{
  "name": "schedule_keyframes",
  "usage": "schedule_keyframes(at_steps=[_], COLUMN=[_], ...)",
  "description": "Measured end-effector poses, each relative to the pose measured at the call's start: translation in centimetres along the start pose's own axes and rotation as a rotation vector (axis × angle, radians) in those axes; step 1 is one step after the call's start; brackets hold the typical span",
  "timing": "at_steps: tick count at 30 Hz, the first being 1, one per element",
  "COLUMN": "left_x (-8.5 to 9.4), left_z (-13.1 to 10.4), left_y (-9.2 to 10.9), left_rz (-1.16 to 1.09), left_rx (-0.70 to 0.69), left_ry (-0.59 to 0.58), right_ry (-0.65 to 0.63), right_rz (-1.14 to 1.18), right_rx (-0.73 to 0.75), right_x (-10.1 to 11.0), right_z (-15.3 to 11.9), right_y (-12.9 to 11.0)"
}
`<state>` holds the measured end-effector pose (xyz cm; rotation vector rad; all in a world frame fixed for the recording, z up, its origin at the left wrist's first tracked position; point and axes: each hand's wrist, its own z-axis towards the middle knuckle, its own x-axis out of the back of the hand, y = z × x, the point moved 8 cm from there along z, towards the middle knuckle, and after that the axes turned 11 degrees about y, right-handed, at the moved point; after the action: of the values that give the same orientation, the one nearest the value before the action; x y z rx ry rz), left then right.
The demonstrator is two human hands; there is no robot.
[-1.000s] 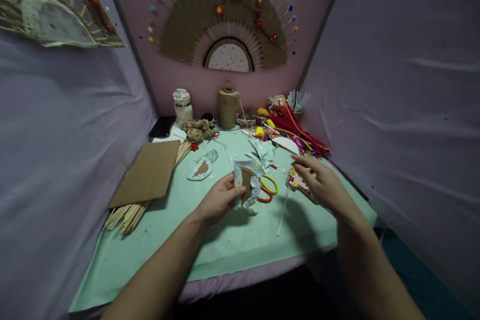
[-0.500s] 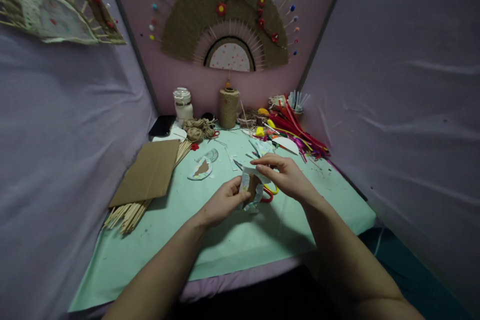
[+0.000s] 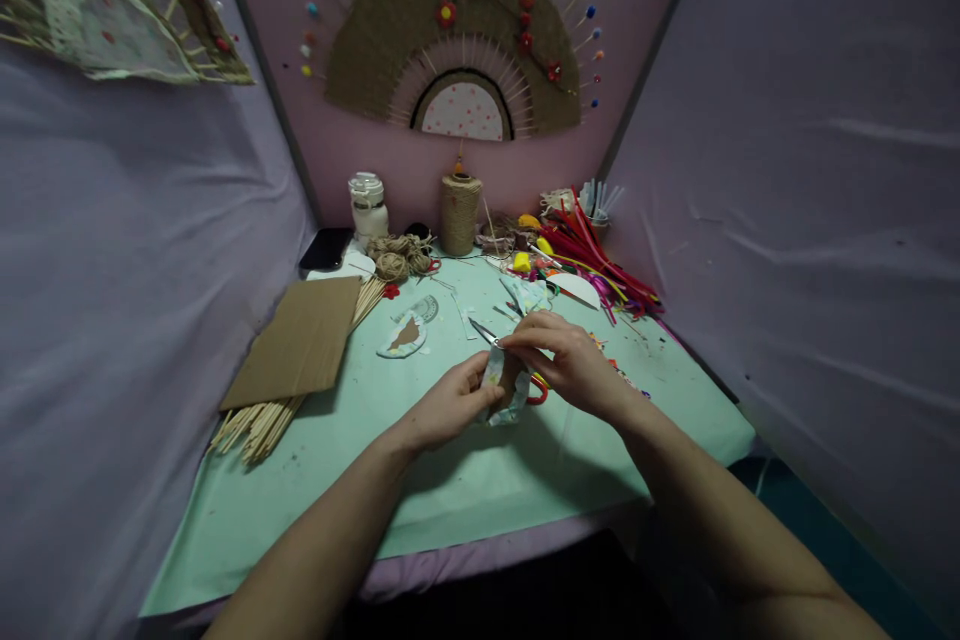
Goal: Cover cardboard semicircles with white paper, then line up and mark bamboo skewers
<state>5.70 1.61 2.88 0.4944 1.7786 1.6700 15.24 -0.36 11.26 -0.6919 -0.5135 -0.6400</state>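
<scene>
Left hand [image 3: 454, 398] holds the fabric-edged cardboard piece [image 3: 510, 382]; right hand [image 3: 566, 360], drawn narrow, pinches its upper edge; scissors [image 3: 538, 393] lie on the green tabletop [image 3: 480, 500] behind, partly hidden.

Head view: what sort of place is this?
Likely a small handicraft booth: a flower-trimmed fan decoration on the back wall, a twine spool, and a fabric-edged cardboard piece in the left hand.

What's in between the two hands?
In the head view, a brown cardboard piece with pale patterned edging. The left hand holds it; the right hand is at its top edge. Scissors show behind it.
</scene>
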Motion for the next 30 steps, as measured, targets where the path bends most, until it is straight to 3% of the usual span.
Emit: schedule_keyframes(at_steps=[8,11,13,15,16,18,21,24,30], left_x=[0.8,1.2,1.2,0.7,0.4,-0.3,-0.7,-0.5,0.0], left_z=[0.4,0.5,0.4,0.2,0.1,-0.2,-0.5,-0.4,0.1], left_y=[-0.5,-0.5,-0.3,0.0,0.2,0.4,0.6,0.4,-0.1], left_rz=[-0.051,-0.053,-0.046,-0.031,-0.018,0.023,0.101,0.140,0.021], left_rx=[-0.003,-0.001,-0.002,-0.005,-0.006,-0.010,-0.035,-0.052,-0.024], left_ry=[0.115,0.152,0.143,0.085,0.042,-0.046,-0.104,-0.075,0.035], right_ry=[-0.050,-0.006,0.118,0.203,0.179,0.006,-0.230,-0.209,0.130], right_rz=[-0.407,-0.366,-0.228,-0.044,0.046,0.207,0.394,0.409,0.062], right_rx=[0.292,0.280,0.149,-0.069,-0.188,-0.417,-0.601,-0.550,-0.187], right_x=[-1.7,-0.2,2.2,4.1,4.1,2.4,-0.8,-1.9,-0.5], right_z=[-2.3,-2.6,-1.9,-0.9,-0.5,-0.1,-0.6,-0.7,-0.8], right_y=[-3.0,-4.2,-3.8,-1.8,-0.5,1.9,3.4,3.1,0.8])
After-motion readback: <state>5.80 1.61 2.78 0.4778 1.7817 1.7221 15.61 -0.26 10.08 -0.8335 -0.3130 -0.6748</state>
